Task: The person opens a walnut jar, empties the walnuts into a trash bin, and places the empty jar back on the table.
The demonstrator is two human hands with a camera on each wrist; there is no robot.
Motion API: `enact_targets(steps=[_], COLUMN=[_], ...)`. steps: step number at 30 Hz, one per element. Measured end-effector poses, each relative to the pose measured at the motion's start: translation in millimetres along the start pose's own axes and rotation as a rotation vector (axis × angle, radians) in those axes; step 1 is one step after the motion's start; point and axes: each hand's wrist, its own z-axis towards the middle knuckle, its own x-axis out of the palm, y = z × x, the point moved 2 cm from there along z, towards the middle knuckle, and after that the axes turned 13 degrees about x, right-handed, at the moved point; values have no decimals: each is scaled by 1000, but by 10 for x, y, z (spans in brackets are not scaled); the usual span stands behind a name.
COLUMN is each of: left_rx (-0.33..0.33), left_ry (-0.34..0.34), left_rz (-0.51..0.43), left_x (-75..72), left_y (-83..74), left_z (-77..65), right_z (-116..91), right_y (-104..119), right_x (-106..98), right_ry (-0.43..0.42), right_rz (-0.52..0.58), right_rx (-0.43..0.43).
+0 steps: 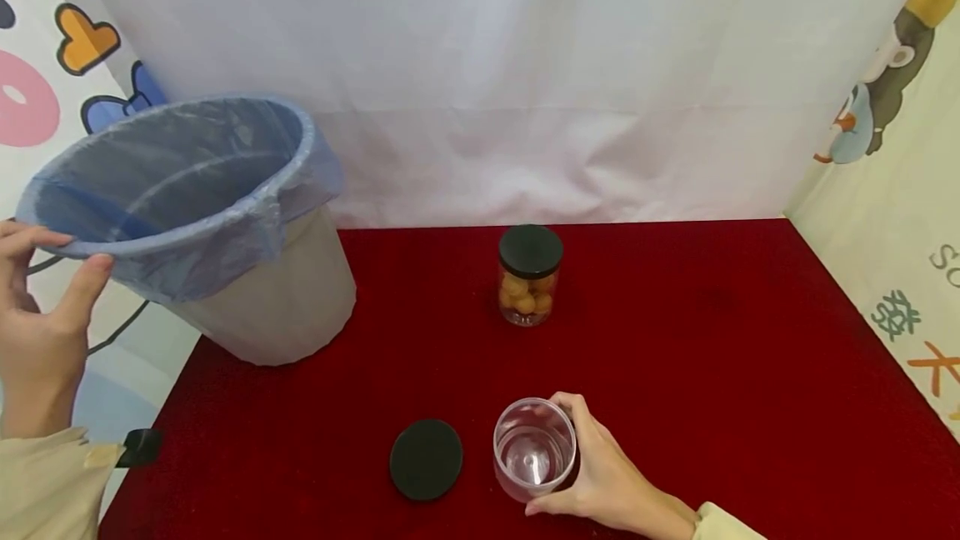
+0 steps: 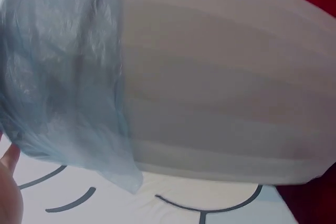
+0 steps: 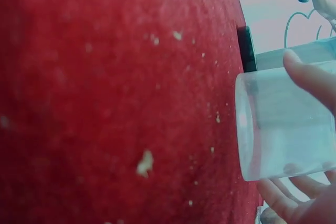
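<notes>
My left hand [image 1: 45, 332] pinches the near left rim of a pale waste bin [image 1: 307, 298], its thumb and fingers on the blue bag [image 1: 247, 244] folded over that rim. Low at the front, my right hand [image 1: 603, 473] grips a clear plastic jar [image 1: 532, 448] around its side. The jar has no lid on and looks empty inside. In the right wrist view the jar [image 3: 294, 124] has its base right at the red cloth, thumb on one side and fingers on the other. A round black lid [image 1: 426, 460] lies flat left of the jar.
A second jar [image 1: 527, 294] with a black lid and round yellowish pieces inside stands farther back. Light crumbs [image 3: 145, 163] dot the red cloth [image 1: 675, 340]. White curtain [image 1: 562, 90] hangs behind the table, and printed sheets [image 1: 900, 273] flank it.
</notes>
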Motion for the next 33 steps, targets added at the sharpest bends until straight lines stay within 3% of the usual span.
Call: enact_targets(steps=[4, 8, 10, 14, 18, 26, 33], left_rx=[-80, -164, -201, -228, -248, -315, -297], left_ry=[-61, -73, -73, -64, -64, -100, -108], left_rz=[-2, 85, 128, 189, 217, 258, 243], left_x=[70, 137, 137, 104, 119, 286, 339], left_y=[-193, -413, -420, -380, -445, -845, -846], left_z=[-29, -25, -40, -79, -75, 24, 19], right_z=[-31, -58, -73, -81, -45, 32, 104], right_y=[75, 22, 9, -37, -53, -12, -20], right_x=[-30, -47, -72, -142, -249, -516, -720], right_ry=[-12, 22, 60, 112, 99, 16, -59], right_rz=[-40, -61, -47, -10, -23, -63, -79], right_rx=[-2, 21, 33, 36, 57, 74, 82])
